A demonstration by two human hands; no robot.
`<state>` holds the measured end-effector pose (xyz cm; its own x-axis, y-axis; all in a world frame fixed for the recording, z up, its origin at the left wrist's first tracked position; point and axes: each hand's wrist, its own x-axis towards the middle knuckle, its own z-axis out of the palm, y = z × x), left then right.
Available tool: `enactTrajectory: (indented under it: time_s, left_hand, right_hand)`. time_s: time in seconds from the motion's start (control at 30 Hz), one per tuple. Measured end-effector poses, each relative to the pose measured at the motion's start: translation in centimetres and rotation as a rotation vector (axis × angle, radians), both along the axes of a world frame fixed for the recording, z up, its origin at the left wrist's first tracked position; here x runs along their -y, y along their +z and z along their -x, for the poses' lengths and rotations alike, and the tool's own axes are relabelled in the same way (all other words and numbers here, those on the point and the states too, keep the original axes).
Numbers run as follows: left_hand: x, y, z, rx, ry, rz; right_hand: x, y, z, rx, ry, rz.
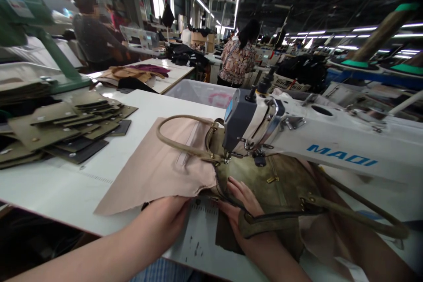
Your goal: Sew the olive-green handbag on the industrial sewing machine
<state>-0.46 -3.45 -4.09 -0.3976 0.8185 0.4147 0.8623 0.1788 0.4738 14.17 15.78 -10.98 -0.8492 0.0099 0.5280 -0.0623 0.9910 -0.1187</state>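
A long factory hall with strip lights overhead runs back behind a white work table [99, 172], and on that table the person's own two hands meet the work at the near edge.

The olive-green bag [280, 185] lies flat under the sewing machine's head, its suede-like skin dull and mottled, with small brass fittings and rolled tan handles. A pale beige lining [155, 172] spreads from it, its lower edge raw and frayed. One tan handle [178, 141] arcs over the lining; another strap loops across the right wrist.

The left hand [165, 218] comes in from the near left, forearm bare, fingers curled over the frayed edge of the lining and pinching it against the table. Just beside that grip, the right hand [239, 205] lies palm down on the bag's green panel, fingers spread and pressing flat, fingertips pointing toward the needle area; it clasps nothing.

Directly beyond both hands stands the white sewing machine [330, 141], lettered in blue, with a grey panel on its head. Further left of the left hand's grip lies a stack of cut olive and dark pieces [66, 128]. Well beyond, two other people work at their own tables, one in a patterned top [238, 59].
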Motion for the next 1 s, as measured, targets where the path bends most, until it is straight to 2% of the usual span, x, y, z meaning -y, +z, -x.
enactTrajectory:
  time_s: [0.07,0.1,0.2,0.27,0.37,0.43,0.53,0.7,1.0]
  left_hand:
    - [0.3,-0.1,0.1,0.013,-0.007,0.034]
    - [0.6,-0.3,0.2,0.016,-0.025,0.06]
    - [1.7,-0.7,0.1,0.028,-0.163,0.212]
    - [2.4,-0.8,-0.1,0.023,-0.272,0.347]
    - [2.9,-1.1,-0.6,-0.09,-0.413,0.488]
    - [2.9,-1.4,-0.8,-0.22,-0.473,0.498]
    - [3.0,-2.2,-1.0,-0.342,-0.48,0.464]
    - [3.2,-2.7,-1.2,-0.362,-0.463,0.448]
    - [2.2,-0.7,-1.7,-0.345,-0.472,0.507]
  right_hand:
    - [-0.2,0.0,-0.1,0.043,0.061,-0.065]
    - [-0.2,-0.2,0.0,0.045,0.037,-0.069]
    - [-0.2,-1.2,0.0,-0.062,-0.184,0.014]
    - [-0.2,-1.9,-0.2,-0.11,-0.273,0.035]
    - [-0.1,-2.1,-0.6,-0.076,-0.258,0.013]
    - [-0.1,-2.0,-0.9,-0.049,-0.252,0.01]
    - [0.0,-1.8,-1.0,-0.042,-0.259,0.01]
    - [0.1,-2.0,-0.9,-0.054,-0.263,0.003]
    - [-0.1,-1.9,-0.8,-0.06,-0.26,-0.098]
